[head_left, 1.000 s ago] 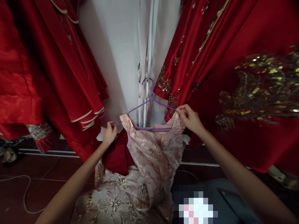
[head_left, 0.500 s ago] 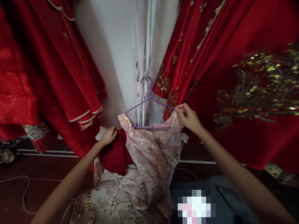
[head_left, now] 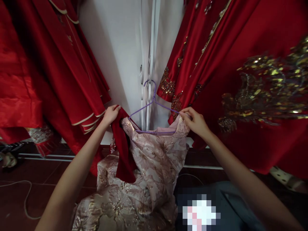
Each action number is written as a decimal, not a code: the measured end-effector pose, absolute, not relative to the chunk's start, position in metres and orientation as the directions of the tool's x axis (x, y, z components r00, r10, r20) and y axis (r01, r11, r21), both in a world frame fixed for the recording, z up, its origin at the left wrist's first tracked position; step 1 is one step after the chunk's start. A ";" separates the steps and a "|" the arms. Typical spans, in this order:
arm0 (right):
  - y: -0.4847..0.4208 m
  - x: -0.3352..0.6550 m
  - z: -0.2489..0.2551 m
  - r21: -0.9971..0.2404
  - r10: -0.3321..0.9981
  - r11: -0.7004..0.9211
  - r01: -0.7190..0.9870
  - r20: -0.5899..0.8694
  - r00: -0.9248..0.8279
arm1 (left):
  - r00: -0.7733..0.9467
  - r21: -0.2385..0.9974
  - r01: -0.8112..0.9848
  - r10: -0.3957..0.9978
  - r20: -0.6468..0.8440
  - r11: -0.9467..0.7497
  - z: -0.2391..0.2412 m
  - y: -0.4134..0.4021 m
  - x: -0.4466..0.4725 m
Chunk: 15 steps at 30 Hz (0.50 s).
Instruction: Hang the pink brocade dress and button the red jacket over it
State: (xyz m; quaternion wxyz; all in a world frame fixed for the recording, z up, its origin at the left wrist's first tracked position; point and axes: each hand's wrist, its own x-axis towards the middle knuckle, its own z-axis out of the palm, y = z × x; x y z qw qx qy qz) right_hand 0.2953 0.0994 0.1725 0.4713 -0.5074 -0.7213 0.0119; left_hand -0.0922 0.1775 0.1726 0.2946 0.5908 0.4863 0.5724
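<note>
A pale pink dress [head_left: 156,157] with gold floral brocade hangs by its shoulders on a purple wire hanger [head_left: 154,102], its skirt bunched toward me. My right hand [head_left: 195,122] pinches the right shoulder of the dress at the hanger's end. At the other side, my left hand [head_left: 112,114] is closed on the upper end of a dark red cloth [head_left: 124,157]. This cloth drapes down beside the dress's left shoulder, and its lower end rests on the brocade. A small beaded tassel dangles below my left hand.
Red garments [head_left: 57,64] with cream trim hang on the left. More red gowns [head_left: 235,77] with gold sequins hang on the right. Behind the hanger stands a white panel [head_left: 110,48] with vertical strips. A pale cable [head_left: 25,202] lies on the dark tiled floor.
My left hand has moved up and slightly left, lifting the red cloth's top to the height of the hanger's left end. My right hand stays at the dress's shoulder.
</note>
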 end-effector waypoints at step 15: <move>0.108 0.294 0.213 -0.548 0.896 0.439 0.712 0.214 -0.388 | 0.468 0.908 0.294 0.873 0.135 -0.298 0.228 0.119 -0.045</move>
